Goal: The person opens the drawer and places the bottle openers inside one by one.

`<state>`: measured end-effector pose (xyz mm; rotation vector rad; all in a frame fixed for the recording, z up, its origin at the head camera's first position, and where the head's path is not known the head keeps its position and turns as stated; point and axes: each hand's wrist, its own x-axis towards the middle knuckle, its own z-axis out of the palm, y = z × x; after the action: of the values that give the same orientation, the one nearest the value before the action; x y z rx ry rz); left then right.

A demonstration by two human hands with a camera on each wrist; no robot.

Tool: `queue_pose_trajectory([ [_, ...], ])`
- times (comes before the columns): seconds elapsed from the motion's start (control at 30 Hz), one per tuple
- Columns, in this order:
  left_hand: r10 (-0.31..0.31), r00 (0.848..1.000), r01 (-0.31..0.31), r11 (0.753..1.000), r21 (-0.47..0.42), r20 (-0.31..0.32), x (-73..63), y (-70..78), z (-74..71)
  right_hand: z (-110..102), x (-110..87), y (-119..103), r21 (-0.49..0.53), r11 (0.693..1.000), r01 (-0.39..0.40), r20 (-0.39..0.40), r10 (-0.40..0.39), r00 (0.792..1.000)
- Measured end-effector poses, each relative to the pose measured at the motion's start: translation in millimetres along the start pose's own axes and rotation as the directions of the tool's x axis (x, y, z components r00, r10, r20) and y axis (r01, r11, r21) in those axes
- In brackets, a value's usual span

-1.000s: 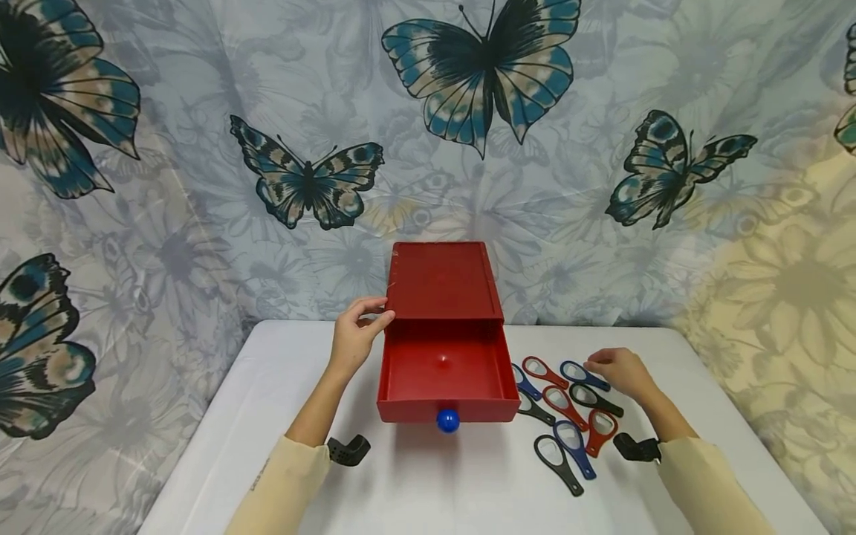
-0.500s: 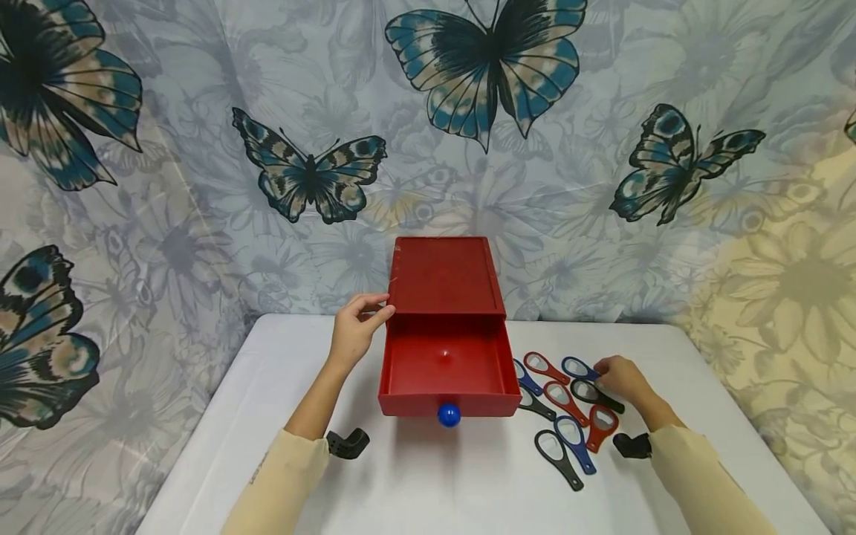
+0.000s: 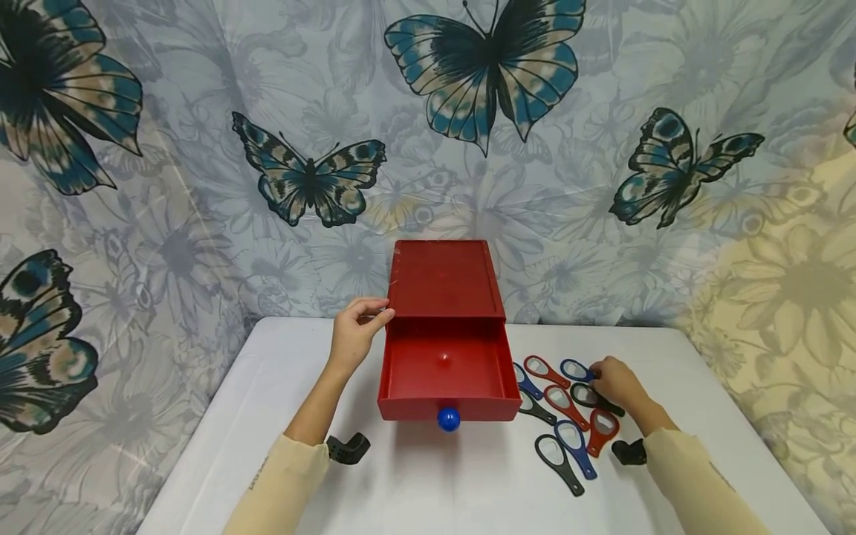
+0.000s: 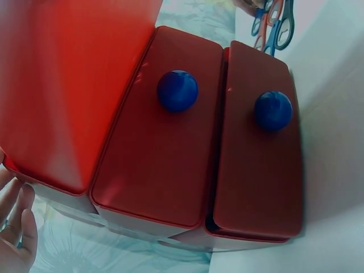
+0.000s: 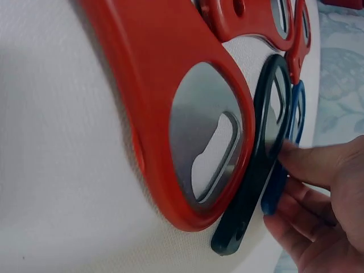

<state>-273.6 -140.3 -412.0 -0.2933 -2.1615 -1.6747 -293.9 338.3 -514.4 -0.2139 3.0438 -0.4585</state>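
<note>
A red drawer cabinet (image 3: 443,281) stands mid-table with its top drawer (image 3: 408,409) pulled out; nothing lies in the visible part of that drawer. My left hand (image 3: 354,334) rests fingertips and thumb on the cabinet's left side, near the front edge of its top. To the right, my right hand (image 3: 620,383) pinches the handle of a blue bottle opener (image 5: 274,193) between thumb and fingers. In the right wrist view a black bottle opener (image 5: 250,187) lies alongside it, with a red bottle opener (image 5: 151,114) closer to the camera.
Several more red, blue and black bottle openers lie right of the cabinet, including a black one (image 3: 568,475) at the front. Two lower drawers with blue knobs (image 4: 177,91) show in the left wrist view. A butterfly-printed cloth (image 3: 167,245) hangs behind the white table (image 3: 414,490).
My right hand has shifted slightly left and now pinches the blue bottle opener's handle. My left hand has stayed at the cabinet's side.
</note>
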Motion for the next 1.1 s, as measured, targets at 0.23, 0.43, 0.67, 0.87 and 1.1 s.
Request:
queue_pose_trajectory([
  [0.23,-0.027,1.0,0.027,1.0,0.004,0.007,0.2,-0.2,-0.9,3.3,1.5,-1.1,-0.034,0.999,0.024,0.006,-0.024,1.0],
  [0.43,-0.067,0.998,0.067,0.998,-0.01,0.013,0.6,4.0,-0.1,1.3,7.2,-0.6,-0.083,0.996,0.028,0.028,-0.025,0.999],
  [0.67,-0.058,0.998,0.058,0.998,-0.003,0.028,-6.7,35.4,-2.3,-7.6,9.7,-2.3,-0.052,0.999,-0.012,0.08,0.017,0.997],
  [0.87,-0.049,0.998,0.049,0.999,-0.007,0.041,-6.0,36.5,-2.3,-6.6,8.2,2.8,0.024,0.997,-0.076,0.109,0.073,0.991],
  [1.1,-0.07,0.996,0.07,0.998,-0.005,0.049,-6.0,35.9,-5.0,-10.4,2.0,7.7,0.098,0.995,-0.031,0.036,0.028,0.999],
])
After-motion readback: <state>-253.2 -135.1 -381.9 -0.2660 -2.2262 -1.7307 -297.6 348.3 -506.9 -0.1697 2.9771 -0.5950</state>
